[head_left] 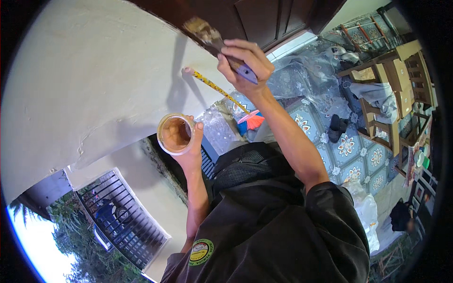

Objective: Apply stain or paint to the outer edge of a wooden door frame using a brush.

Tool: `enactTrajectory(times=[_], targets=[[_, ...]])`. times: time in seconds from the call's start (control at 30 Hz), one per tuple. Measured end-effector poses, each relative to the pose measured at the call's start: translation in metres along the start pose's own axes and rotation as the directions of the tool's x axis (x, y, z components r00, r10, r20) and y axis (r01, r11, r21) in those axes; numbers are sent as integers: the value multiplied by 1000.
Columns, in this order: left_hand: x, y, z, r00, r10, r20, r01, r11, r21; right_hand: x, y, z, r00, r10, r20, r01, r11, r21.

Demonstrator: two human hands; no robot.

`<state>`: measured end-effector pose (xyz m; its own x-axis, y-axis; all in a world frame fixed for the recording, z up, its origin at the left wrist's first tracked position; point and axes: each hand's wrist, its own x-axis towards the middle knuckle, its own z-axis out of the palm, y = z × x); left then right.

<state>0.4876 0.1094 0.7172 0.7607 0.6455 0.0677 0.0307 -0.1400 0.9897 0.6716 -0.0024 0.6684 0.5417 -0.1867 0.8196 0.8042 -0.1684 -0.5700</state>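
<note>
The right hand point(245, 63) is clamped round the purple handle of a paintbrush point(214, 40), bristles pressed to the edge where cream wall point(94, 70) meets dark wooden door point(264, 16), angled to reach that seam; the left hand point(191, 141) cups a clear cup point(175, 134) of brown paint just below the brush for dipping; between them a yellow-handled broom point(222, 92) leans on the wall; beyond, patterned floor tiles point(349, 146) and wooden furniture point(396, 80).

Patterned tiled floor point(351, 155), plastic sheeting point(302, 75), broom point(222, 92)
</note>
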Motion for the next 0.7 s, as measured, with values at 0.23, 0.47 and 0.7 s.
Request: enactTrajectory(times=[0.23,0.47,0.7], targets=[[-11,-1,-15,1000,1,-8,-1,1000,4,2,1,29,993,-80,-81,82,996,23],[-15,-4,-29,992,123,13,-124,989,75,-54,16,15,995,77,67,-73,996,-56],[-17,-5,-28,990,144,-8,-143,987,70,-24,-12,13,998,6,-63,-8,1000,-28]])
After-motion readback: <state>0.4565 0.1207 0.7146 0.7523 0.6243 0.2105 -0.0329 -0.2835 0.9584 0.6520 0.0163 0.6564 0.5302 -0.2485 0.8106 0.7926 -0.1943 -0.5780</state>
